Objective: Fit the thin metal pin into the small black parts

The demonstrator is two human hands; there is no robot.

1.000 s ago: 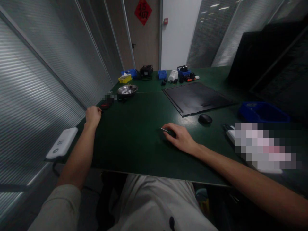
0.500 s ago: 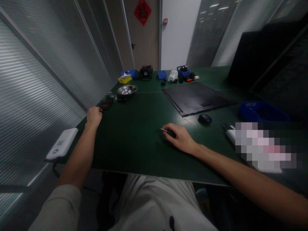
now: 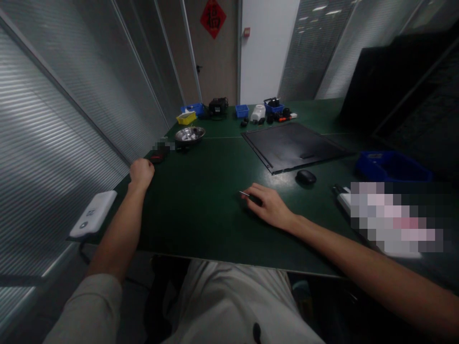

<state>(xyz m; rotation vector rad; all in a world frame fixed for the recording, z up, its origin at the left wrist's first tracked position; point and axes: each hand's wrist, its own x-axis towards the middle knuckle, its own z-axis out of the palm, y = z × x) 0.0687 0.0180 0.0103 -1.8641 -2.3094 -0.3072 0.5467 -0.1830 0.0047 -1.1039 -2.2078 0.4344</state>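
Observation:
On the left side of the green table (image 3: 201,215), my left hand (image 3: 142,173) is closed, its fingers curled under and hidden, so what it holds, if anything, cannot be made out. A dark object with red on it (image 3: 158,156) lies just beyond that hand. My right hand (image 3: 263,203) rests near the middle of the table, its fingers wrapped round a small dark tool with a thin metal tip (image 3: 244,193) that points left. A black mouse (image 3: 306,177) lies to the right beyond my right hand.
A metal bowl (image 3: 190,135) with small items stands at the far left. A black flat panel (image 3: 294,145) lies beyond the mouse. Blue bin (image 3: 392,166) at right; white power box (image 3: 93,213) at the left edge; small baskets (image 3: 242,111) along the back.
My left hand has shifted very slightly to the right beside the dark and red object. My right hand has kept its place with the tool.

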